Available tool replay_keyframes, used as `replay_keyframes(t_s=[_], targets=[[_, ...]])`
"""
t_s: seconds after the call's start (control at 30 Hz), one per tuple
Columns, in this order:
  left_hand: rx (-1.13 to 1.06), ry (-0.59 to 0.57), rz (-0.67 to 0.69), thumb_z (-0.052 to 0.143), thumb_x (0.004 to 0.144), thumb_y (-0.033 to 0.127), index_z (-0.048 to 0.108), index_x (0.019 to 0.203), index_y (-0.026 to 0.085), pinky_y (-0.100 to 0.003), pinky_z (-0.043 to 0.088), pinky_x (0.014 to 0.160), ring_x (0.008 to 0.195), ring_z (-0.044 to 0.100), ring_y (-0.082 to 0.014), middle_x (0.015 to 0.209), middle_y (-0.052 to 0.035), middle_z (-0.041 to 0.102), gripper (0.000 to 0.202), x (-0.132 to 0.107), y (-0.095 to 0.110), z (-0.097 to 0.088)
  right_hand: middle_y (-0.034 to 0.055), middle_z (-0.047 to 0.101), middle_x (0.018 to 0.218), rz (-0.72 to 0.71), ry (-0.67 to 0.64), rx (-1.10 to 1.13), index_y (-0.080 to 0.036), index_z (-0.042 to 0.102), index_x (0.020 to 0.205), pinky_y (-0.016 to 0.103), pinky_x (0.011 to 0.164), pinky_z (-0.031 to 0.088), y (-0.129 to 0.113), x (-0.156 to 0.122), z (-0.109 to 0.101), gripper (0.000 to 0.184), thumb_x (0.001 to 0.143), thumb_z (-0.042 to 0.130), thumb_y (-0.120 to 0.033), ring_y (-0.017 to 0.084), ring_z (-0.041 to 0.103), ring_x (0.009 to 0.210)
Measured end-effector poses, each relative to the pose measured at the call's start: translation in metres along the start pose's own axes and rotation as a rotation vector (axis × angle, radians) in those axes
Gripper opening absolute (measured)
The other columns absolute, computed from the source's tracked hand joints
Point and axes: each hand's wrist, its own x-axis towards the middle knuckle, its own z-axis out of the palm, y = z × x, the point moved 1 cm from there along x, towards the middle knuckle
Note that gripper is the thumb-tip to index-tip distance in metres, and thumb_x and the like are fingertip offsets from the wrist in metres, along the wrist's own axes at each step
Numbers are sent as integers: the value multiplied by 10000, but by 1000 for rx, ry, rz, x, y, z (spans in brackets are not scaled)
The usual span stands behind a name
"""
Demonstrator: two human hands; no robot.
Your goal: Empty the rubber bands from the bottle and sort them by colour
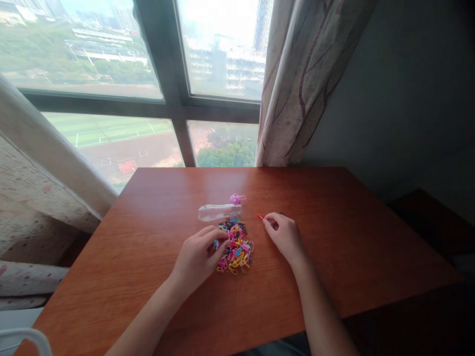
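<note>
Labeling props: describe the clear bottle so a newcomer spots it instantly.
On the wooden table by the window is a pile of colorful hair ties. Just beyond it, the clear bottle lies on its side. It's see-through, unlike the pink piece near its right end.

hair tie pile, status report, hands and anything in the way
Left hand at multicoloured hair tie pile, grip unclear. Right hand pinching red hair tie, off the pile. Transparent bottle lying just beyond pile.

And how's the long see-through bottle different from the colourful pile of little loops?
The long see-through bottle is one piece; the colourful pile of little loops is many. The bottle is narrow; the pile is roundish. Both lie on the brown wood-grained table.
</note>
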Motion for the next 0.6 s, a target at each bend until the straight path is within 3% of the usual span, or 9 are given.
replay_keyframes(t_s=[0.23,0.4,0.6], targets=[[26,-25,2,567,903,243,663,896,204,-218,423,587,610,548,-106,812,-12,665,104,-1,-4,1,23,695,754,21,21,-181,-234,676,810,258,597,374,-3,-2,5,123,876,573,-245,175,611,676],[111,-25,67,554,912,272,658,893,214,-228,466,649,715,625,-133,863,-24,693,120,8,2,1,18,699,753,51,33,-108,-232,688,860,260,626,409,-1,-1,5,92,853,601,-261,173,622,675],[455,-222,138,516,925,308,672,857,214,-262,444,598,741,666,-184,866,-41,702,195,46,25,6,15,686,711,62,3,-56,-232,683,817,265,611,407,0,-5,5,97,849,597,-263,172,608,627]])
